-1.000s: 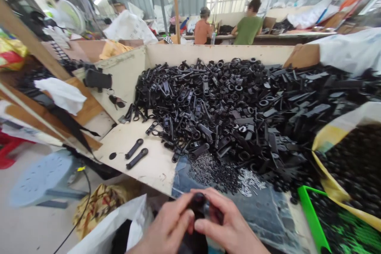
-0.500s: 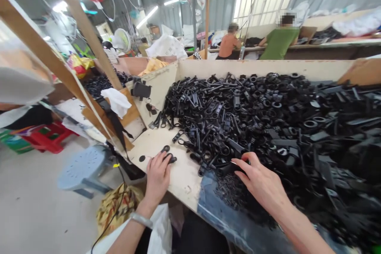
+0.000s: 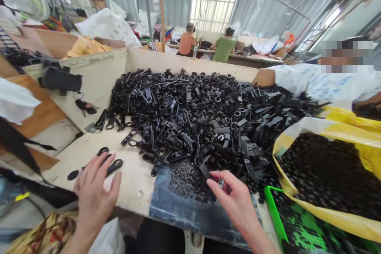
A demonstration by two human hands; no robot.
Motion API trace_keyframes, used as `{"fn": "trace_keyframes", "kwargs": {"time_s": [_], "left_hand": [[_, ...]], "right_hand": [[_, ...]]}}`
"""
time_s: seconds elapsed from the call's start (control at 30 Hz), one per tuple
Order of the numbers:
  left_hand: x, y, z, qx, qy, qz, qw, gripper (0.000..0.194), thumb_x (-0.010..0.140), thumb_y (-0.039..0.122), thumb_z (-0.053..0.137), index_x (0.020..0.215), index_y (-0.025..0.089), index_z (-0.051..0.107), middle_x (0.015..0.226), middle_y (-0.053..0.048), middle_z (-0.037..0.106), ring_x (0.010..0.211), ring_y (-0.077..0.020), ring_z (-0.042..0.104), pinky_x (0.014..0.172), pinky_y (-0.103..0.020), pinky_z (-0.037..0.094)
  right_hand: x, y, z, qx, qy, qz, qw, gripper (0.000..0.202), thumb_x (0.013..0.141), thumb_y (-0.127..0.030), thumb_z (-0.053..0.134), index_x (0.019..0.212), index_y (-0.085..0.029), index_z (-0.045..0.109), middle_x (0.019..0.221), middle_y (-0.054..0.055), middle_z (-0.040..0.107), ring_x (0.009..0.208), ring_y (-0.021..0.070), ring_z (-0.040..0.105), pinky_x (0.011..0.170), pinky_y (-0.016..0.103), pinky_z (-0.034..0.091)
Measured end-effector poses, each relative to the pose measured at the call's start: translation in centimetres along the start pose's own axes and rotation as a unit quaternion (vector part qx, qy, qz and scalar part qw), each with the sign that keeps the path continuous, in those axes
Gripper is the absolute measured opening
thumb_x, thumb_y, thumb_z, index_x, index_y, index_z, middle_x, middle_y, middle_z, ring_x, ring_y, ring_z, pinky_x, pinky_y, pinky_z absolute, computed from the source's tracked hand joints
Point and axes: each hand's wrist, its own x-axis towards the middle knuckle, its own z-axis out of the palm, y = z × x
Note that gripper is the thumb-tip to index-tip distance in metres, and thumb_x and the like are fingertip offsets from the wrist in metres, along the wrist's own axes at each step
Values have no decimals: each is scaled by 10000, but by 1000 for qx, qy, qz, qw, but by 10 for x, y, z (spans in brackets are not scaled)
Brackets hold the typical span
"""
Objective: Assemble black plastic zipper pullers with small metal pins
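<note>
My left hand (image 3: 97, 190) lies over a few black plastic parts (image 3: 114, 166) on the pale tabletop, its fingers spread and the thumb apart. A round black piece (image 3: 73, 175) shows beside its fingers. My right hand (image 3: 230, 190) is at the front edge of a big pile of black plastic parts (image 3: 178, 115), thumb and forefinger close together near a flat black part (image 3: 204, 170); whether they grip it is unclear. Small dark bits (image 3: 184, 178) are heaped left of that hand, on a blue-grey sheet (image 3: 178, 210).
On the right are a yellow-edged sack of small black pieces (image 3: 333, 170) and a green tray (image 3: 274, 210). Keys (image 3: 86, 107) and a black holder (image 3: 61, 78) hang on the left board. Two people sit at the back; another is at far right.
The view has swung right, bringing the sack and green tray into sight. My left hand's fingers look more spread. My right hand is still by the pile's front edge.
</note>
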Motion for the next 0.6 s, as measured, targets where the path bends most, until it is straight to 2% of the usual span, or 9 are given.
{"fn": "trace_keyframes", "kwargs": {"time_s": [0.07, 0.1, 0.17, 0.2, 0.27, 0.33, 0.4, 0.47, 0.6], "left_hand": [[-21, 44, 5, -178, -108, -84, 974, 479, 909, 508, 600, 1302, 238, 649, 1425, -124, 637, 1370, -359, 534, 1188, -522, 340], [-32, 68, 9, -270, -192, -147, 932, 501, 898, 544, 620, 1315, 265, 639, 1391, -106, 666, 1337, -347, 567, 1159, -512, 384], [-49, 111, 20, -436, -320, -259, 800, 597, 893, 584, 638, 1393, 265, 574, 1344, -117, 695, 1274, -321, 623, 1103, -470, 450], [-54, 127, 25, -488, -333, -312, 744, 614, 878, 605, 653, 1373, 249, 580, 1259, -123, 732, 1185, -310, 674, 1050, -448, 487], [-56, 147, 32, -549, -334, -367, 673, 612, 835, 603, 712, 1293, 213, 597, 1087, -105, 773, 1018, -272, 720, 923, -387, 535], [-51, 149, 34, -562, -315, -396, 655, 628, 782, 584, 776, 1243, 202, 586, 881, -50, 768, 816, -216, 710, 785, -329, 542], [-46, 143, 33, -547, -317, -406, 660, 642, 773, 558, 795, 1255, 203, 562, 747, -2, 731, 671, -167, 657, 676, -274, 509], [-44, 136, 30, -530, -340, -402, 665, 602, 805, 533, 771, 1260, 199, 560, 726, 8, 718, 595, -133, 611, 591, -231, 448], [-51, 133, 27, -525, -378, -391, 654, 516, 835, 499, 733, 1214, 180, 592, 772, -7, 725, 520, -96, 549, 527, -211, 368]], "right_hand": [[-16, -12, 2, 73, -15, 57, 996, 244, 960, -436, 653, 927, -222, 766, 711, -10, 689, 519, 139, 576, 481, 228, 456], [-21, -19, 3, 90, -27, 66, 993, 220, 944, -419, 673, 915, -224, 770, 706, -11, 686, 534, 142, 579, 493, 227, 453], [-22, -33, 3, 98, -66, 55, 992, 166, 920, -384, 700, 921, -236, 776, 759, -9, 705, 576, 141, 596, 540, 227, 461], [-19, -38, 2, 95, -92, 39, 990, 154, 914, -381, 707, 922, -246, 780, 784, -11, 714, 591, 139, 604, 556, 227, 463], [-7, -39, -5, 75, -131, 3, 989, 177, 932, -403, 689, 886, -261, 784, 787, -19, 718, 601, 134, 620, 562, 222, 463], [12, -29, -12, 32, -106, -15, 994, 267, 985, -413, 613, 837, -262, 777, 758, -17, 717, 608, 134, 639, 560, 216, 467], [32, -11, -15, -40, -10, -4, 999, 299, 1017, -379, 541, 865, -244, 762, 807, 11, 737, 668, 155, 671, 619, 237, 485], [51, 8, -13, -81, 36, 17, 996, 288, 1021, -360, 516, 907, -221, 740, 851, 43, 746, 719, 190, 689, 640, 270, 468], [69, 28, -7, -135, 51, 27, 989, 246, 1014, -347, 540, 885, -234, 716, 868, 45, 755, 708, 201, 689, 595, 275, 397]]}}
